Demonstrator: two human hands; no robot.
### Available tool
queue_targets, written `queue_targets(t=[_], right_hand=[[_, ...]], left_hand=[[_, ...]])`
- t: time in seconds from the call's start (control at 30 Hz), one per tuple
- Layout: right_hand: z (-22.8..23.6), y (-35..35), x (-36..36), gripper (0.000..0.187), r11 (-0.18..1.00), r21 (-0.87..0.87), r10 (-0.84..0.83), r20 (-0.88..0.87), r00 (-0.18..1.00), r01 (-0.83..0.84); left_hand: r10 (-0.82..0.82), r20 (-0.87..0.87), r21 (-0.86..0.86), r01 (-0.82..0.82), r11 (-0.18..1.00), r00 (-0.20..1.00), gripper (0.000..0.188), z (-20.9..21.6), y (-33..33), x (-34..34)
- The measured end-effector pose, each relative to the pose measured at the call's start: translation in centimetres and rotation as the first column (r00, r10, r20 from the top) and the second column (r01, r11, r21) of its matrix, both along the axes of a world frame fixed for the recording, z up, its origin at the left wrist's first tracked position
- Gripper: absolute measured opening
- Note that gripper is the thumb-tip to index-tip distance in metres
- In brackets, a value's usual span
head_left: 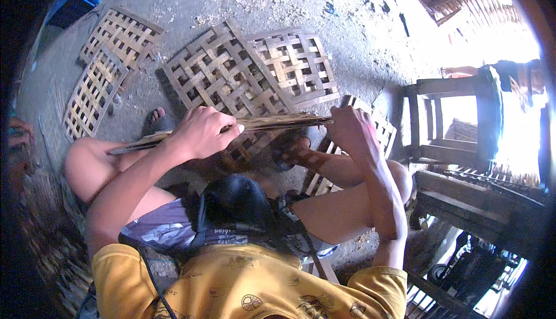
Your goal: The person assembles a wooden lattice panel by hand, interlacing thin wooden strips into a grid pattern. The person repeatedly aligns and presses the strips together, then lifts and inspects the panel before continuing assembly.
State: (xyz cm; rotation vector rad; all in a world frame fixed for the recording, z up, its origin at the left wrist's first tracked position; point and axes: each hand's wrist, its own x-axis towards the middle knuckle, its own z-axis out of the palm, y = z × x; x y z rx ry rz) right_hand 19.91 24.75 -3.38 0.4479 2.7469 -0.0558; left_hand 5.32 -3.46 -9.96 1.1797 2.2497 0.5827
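A flat bundle of thin brown strips, bamboo by its look, (278,122) lies level across my lap above the knees. My left hand (200,130) is closed round it left of the middle, fingers pinched over the near edge. The bundle's left end sticks out past that wrist over my left thigh. At the opposite end, my right hand (354,130) grips the strips with curled fingers. Just beyond and beneath the bundle, a large woven lattice panel (229,73) of flat slats rests on the floor, partly hidden by my hands and the bundle.
More lattice panels lie about: one (298,67) behind the large one, two at the left, (95,90) the nearer, and another (324,171) by my right leg. Wooden furniture (446,90) with a blue cloth stands right. Another person's hand (20,130) shows at the left edge.
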Motion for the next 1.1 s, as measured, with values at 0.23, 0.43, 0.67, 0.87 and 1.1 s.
queue_targets(t=[0.23,0.43,0.67,0.87,1.1], right_hand=[[-1.5,1.6,-0.6,0.042,0.981,-0.031,-0.192,0.016,0.981,0.192],[0.8,4.5,0.7,0.043,0.965,-0.001,-0.263,0.017,0.965,0.263],[-1.0,5.7,1.6,0.032,0.945,-0.315,-0.076,0.033,0.997,0.083],[-1.6,4.8,1.3,0.036,0.951,-0.303,-0.041,0.066,0.997,0.059],[-1.2,4.2,0.6,0.040,0.947,-0.278,-0.123,0.147,0.981,0.161]], left_hand=[[0.034,0.002,-0.064,-0.033,0.997,0.999,0.041,0.3,-0.7,1.0],[0.017,0.070,-0.108,-0.010,0.994,0.997,0.049,0.6,0.2,-0.1],[0.020,-0.014,-0.054,-0.021,0.998,1.000,0.042,-0.1,-0.1,-0.4],[0.015,-0.014,-0.024,-0.015,1.000,1.000,0.039,0.1,0.0,-0.4],[0.006,-0.003,-0.130,-0.007,0.991,1.000,0.045,0.2,-0.1,-0.4]])
